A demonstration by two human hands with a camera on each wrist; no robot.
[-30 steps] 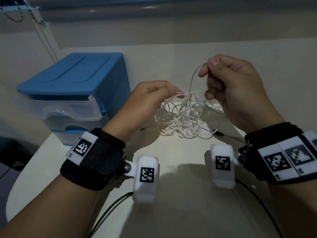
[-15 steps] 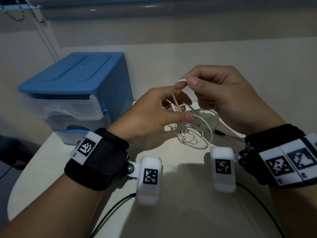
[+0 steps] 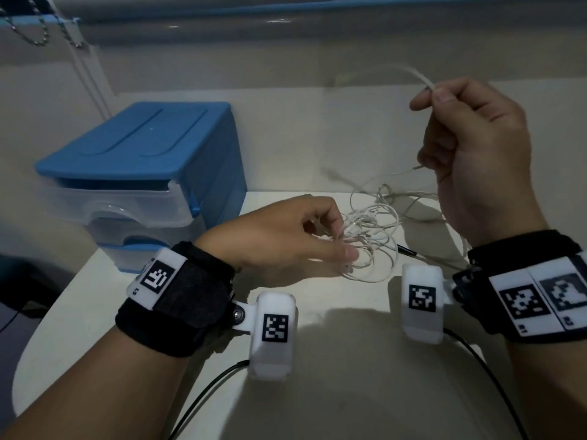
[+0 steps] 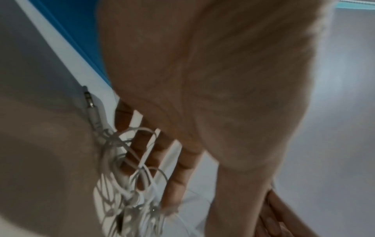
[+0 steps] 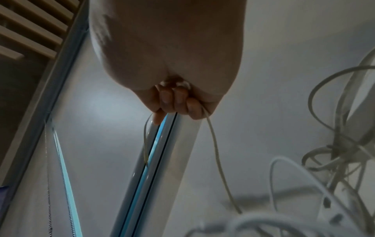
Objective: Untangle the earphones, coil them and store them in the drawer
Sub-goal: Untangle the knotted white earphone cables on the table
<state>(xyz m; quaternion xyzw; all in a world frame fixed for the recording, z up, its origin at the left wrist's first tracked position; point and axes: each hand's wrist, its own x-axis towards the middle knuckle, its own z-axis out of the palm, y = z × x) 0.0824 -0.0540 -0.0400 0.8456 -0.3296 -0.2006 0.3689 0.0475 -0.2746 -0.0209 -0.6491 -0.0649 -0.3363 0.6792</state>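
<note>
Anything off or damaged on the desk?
Only the earphones: a knotted heap on the white table, one strand pulled up by the right hand, left hand at the heap. No damage visible. Drawer unit sits square, drawers shut.

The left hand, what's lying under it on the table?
Under the left hand lies the white tangle of earphones on the table; its spread fingers hover over the loops, and the metal plug pokes out beside them. The palm covers whatever lies directly beneath it.

Dim, bluish light — soft motion blur
</note>
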